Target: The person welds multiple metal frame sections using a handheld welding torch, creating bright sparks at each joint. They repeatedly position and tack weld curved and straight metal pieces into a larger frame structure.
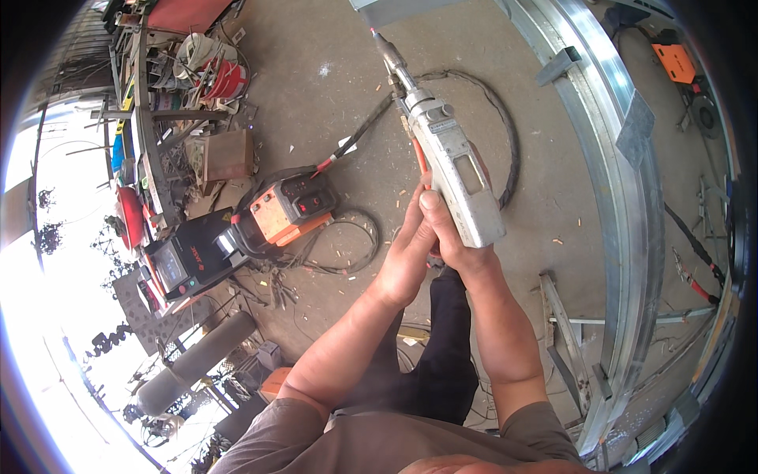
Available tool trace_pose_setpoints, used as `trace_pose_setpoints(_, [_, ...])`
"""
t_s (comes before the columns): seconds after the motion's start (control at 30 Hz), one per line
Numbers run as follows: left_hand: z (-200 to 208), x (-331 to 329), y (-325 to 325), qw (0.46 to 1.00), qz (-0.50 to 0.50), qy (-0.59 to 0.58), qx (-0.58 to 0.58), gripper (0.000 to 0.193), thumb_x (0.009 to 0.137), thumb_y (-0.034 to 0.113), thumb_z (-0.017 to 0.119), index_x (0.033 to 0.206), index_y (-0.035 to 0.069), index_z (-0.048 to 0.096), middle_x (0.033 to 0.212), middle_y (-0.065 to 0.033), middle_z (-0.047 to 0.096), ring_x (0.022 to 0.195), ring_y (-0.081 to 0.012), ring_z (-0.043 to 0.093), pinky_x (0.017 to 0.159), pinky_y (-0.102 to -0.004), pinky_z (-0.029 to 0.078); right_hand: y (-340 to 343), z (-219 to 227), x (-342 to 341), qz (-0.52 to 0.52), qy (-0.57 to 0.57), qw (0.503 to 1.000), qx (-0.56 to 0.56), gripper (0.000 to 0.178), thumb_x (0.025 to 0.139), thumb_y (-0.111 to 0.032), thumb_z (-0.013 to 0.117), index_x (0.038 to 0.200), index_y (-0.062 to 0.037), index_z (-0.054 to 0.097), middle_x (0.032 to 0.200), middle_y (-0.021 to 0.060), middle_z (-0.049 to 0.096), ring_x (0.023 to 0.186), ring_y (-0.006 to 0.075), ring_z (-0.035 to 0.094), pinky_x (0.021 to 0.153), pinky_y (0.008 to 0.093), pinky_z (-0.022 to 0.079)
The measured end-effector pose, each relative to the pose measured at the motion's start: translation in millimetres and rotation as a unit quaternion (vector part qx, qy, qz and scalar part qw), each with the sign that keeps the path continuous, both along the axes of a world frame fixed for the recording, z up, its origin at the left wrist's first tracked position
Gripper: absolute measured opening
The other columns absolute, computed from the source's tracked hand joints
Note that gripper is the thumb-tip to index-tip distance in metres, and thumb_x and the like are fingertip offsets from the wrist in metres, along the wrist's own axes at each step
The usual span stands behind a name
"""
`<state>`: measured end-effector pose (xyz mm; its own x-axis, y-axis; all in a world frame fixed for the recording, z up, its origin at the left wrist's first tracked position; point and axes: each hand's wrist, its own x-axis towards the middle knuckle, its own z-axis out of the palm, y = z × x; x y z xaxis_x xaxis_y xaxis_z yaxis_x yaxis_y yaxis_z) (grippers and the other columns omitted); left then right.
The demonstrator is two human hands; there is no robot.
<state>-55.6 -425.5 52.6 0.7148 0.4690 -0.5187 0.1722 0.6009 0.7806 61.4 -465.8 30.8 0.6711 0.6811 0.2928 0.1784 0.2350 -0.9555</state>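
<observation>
In front of me, a silver-grey welding gun (450, 154) points up and slightly left, with a narrow metal nozzle and a small red glow at its tip. My right hand (452, 233) is closed around its grip, mostly under the body, thumb along the left side. Pressed against it from the left is my left hand (412, 249), closed at the gun's lower left side; its fingertips are partly hidden. A thin orange line (418, 154) runs along the gun. The nozzle tip is near the corner of a grey metal piece (407, 9) at the top.
Left stands an orange and black welding machine (288, 209), with a black cable (509, 126) looping over the floor. A long galvanized steel beam (588, 103) curves down the right. Red bucket (227, 79), cardboard box (229, 156) and gas cylinder (197, 363) are at the left.
</observation>
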Motion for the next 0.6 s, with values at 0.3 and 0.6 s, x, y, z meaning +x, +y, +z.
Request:
trace_pose_setpoints(0.3, [3.5,2.3,0.3,1.0,0.001,0.005,0.004,0.081,0.11,0.054,0.042,0.168,0.008,0.009,0.162,-0.0129,0.034,0.144,-0.0245,0.04,0.114,-0.036,0.037,0.3,-0.5,1.1,0.009,0.005,1.0,0.007,0.06,0.095,-0.016,0.075,0.143,0.0087,0.049,0.115,0.0143,0.067,0.092,0.0184,0.068,0.083,0.0337,0.058])
trace_pose_setpoints(0.6, [5.0,3.6,0.6,1.0,0.008,0.013,0.018,0.078,0.111,0.053,0.043,0.168,0.009,0.013,0.158,-0.0102,0.04,0.139,-0.0213,0.044,0.108,-0.0326,0.04,0.9,0.8,1.8,0.009,0.009,1.0,0.007,0.061,0.096,-0.016,0.075,0.145,0.0083,0.048,0.126,0.0173,0.066,0.099,0.0206,0.069,0.088,0.0349,0.057])
